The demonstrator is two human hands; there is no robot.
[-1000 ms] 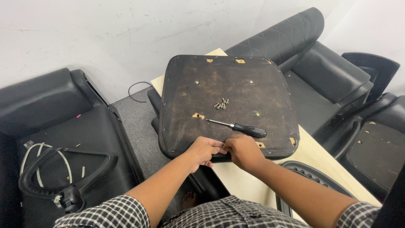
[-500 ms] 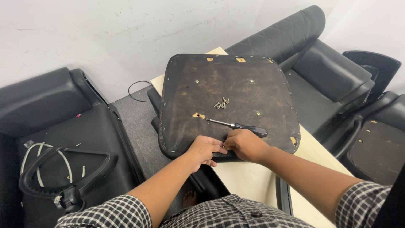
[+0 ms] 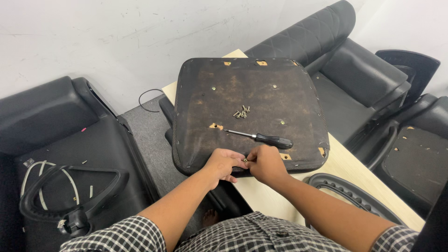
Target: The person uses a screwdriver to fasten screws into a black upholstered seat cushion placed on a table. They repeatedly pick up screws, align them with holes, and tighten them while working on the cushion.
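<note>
A dark, worn chair seat base point(image 3: 247, 93) lies upside down on a pale wooden table point(image 3: 345, 172). Both my hands meet at its near edge. My left hand point(image 3: 223, 164) rests on that edge. The fingers of my right hand point(image 3: 265, 163) pinch a small screw point(image 3: 245, 160) between the two hands. A black-handled screwdriver point(image 3: 261, 137) lies on the base just beyond my hands. A small pile of screws point(image 3: 241, 112) sits near the middle of the base.
Black chair parts surround the table: an upholstered backrest point(image 3: 303, 37) and seat at the back right, armrests point(image 3: 406, 121) on the right, a black frame point(image 3: 354, 198) by my right arm. On the left lie a black shell point(image 3: 51, 121) and a looped part with white cable point(image 3: 60, 196).
My right hand has shifted slightly left to meet my left hand at the near edge. The screwdriver and the pile of screws have not moved.
</note>
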